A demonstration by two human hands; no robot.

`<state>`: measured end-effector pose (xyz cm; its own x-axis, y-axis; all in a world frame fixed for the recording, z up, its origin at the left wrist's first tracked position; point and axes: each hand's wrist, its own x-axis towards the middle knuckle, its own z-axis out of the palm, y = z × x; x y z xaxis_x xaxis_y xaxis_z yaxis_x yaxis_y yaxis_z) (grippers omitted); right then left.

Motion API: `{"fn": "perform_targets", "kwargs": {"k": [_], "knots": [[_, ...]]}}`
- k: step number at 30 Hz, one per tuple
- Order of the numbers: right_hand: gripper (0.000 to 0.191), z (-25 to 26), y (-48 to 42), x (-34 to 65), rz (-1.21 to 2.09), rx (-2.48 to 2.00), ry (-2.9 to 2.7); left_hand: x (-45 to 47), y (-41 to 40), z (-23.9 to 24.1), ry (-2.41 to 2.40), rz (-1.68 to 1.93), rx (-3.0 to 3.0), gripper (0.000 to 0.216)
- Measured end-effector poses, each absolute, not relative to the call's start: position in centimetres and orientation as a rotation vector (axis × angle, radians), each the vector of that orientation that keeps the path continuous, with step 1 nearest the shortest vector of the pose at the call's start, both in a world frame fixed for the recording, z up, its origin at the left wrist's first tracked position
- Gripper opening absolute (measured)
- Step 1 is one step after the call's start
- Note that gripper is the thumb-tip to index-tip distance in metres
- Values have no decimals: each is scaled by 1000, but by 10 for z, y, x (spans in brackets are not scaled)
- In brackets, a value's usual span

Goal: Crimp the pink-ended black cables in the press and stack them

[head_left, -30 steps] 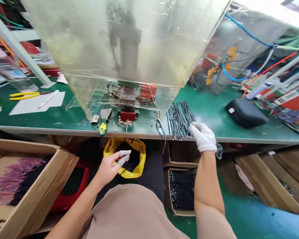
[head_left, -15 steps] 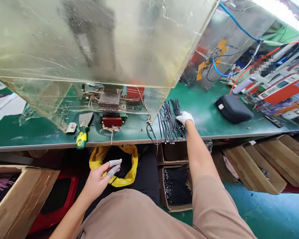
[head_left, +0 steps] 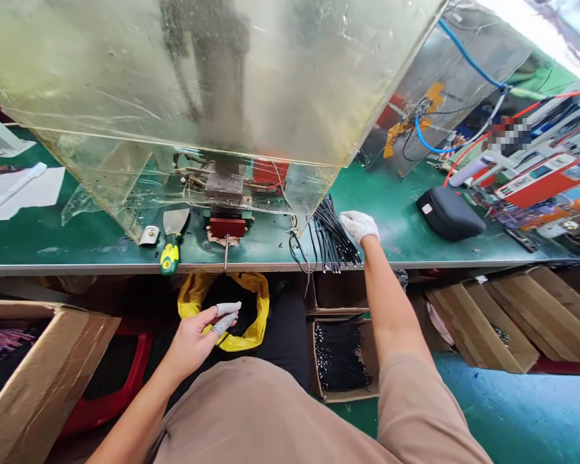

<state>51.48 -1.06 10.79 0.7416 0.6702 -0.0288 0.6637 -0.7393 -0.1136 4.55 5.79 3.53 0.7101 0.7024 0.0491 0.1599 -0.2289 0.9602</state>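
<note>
My left hand (head_left: 198,335), with pale covers on the thumb and forefinger, hovers over a yellow bag (head_left: 261,322) with a dark inside. Those two fingertips are drawn together in a pinch; whatever may be between them is lost against the dark background. On the green bench, my right hand (head_left: 360,227) wears a white glove. Its fingers stretch leftward along the right side of a pile of thin black cables (head_left: 332,238), close against it, not wrapped around any. The cables lie roughly side by side, their ends near the bench's front edge.
A clear plastic guard (head_left: 280,84) covers a machine with a red block (head_left: 227,227). A scraper (head_left: 171,248) lies left of it, and a black case (head_left: 449,212) sits at right. Beneath the bench are a box of cables (head_left: 343,354) and other cartons (head_left: 483,322).
My right hand has pushed the separate right-hand bunch of cables leftward against the rest, making one tighter pile. My left hand keeps its pinch over the bag. The view has shifted slightly.
</note>
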Motion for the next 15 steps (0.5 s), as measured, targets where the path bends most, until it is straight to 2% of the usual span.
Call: {"fn": "perform_targets", "kwargs": {"k": [3, 9, 15], "knots": [[50, 103, 1, 506, 125, -2908, -1031, 44, 55, 37, 673, 594, 1760, 45], [38, 107, 11, 494, 74, -2977, -994, 27, 58, 39, 730, 608, 1736, 49], [37, 131, 2, 494, -204, -2672, -841, 16, 61, 37, 780, 656, 1542, 52]]}}
